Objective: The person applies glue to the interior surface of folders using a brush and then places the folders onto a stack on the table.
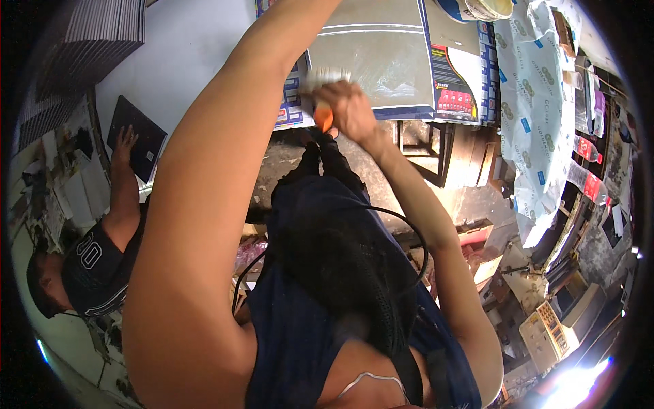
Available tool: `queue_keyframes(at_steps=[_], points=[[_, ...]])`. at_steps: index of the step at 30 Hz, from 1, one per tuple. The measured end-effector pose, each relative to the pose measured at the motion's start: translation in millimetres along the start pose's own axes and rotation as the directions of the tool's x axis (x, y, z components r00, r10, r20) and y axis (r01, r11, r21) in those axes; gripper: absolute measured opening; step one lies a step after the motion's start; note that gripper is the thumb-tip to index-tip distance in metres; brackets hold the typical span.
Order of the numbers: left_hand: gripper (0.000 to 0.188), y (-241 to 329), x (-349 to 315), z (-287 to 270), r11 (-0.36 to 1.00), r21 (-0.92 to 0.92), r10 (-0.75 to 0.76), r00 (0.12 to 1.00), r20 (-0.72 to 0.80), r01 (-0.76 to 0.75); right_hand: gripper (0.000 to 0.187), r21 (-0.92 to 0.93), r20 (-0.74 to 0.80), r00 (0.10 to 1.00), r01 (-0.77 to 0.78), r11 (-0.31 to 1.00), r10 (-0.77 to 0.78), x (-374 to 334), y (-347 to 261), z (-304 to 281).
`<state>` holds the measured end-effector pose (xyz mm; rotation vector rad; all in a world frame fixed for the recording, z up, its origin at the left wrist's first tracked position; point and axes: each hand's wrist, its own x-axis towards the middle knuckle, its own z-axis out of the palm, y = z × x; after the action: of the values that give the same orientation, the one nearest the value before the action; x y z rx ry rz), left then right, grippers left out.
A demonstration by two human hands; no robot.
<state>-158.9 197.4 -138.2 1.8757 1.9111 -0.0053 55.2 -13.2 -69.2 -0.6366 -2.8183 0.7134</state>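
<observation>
In my right hand [349,112] is a brush, its orange handle [323,117] showing beneath my closed fingers. Its pale bristles [330,74] are smeared by motion near the left edge of a grey-brown sheet [371,58] with dark blue borders. Wet-looking whitish streaks cover part of that sheet, and pale lines run across its upper part. My left arm [211,129] stretches forward over the table and leaves the picture at the top, so the left hand is out of sight. Printed colourful sheets [458,85] lie under and beside the grey-brown sheet.
A tub [487,9] stands at the far right of the table. Patterned wrapping paper [535,129] hangs along the right. At left, a co-worker's hand [125,142] rests on a black panel [144,153] near stacked dark boards [92,51]. Bottles [587,180] lie far right.
</observation>
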Motion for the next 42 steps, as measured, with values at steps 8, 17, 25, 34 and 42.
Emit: queue_keyframes(at_steps=[8, 17, 25, 34, 42], points=[[0.07, -27, 0, 5, 0.994, 0.058, -0.088, 0.993, -0.078, 0.093, 0.028, 0.187, -0.061, 0.991, 0.128, 0.974, -0.119, -98, -25, -41], [0.041, 79, -301, 71, 0.948, -0.316, -0.106, 0.903, -0.416, -0.034, 0.027, 0.771, -0.462, 0.303, -0.326, 0.546, 0.833, -122, 23, -88], [0.049, 125, -339, 85, 0.986, -0.144, -0.114, 0.974, -0.195, 0.087, 0.022, 0.351, -0.415, 0.707, -0.457, 0.818, 0.573, -67, 29, -6], [0.064, 120, -344, 98, 0.992, -0.123, -0.041, 0.978, -0.203, 0.016, 0.024, 0.431, -0.752, 0.337, -0.399, 0.809, 0.567, -112, 113, -79], [0.061, 125, -330, 90, 0.997, -0.049, -0.062, 0.997, -0.055, 0.06, 0.031, 0.317, -0.442, 0.715, -0.44, 0.84, 0.542, -58, 81, -7]])
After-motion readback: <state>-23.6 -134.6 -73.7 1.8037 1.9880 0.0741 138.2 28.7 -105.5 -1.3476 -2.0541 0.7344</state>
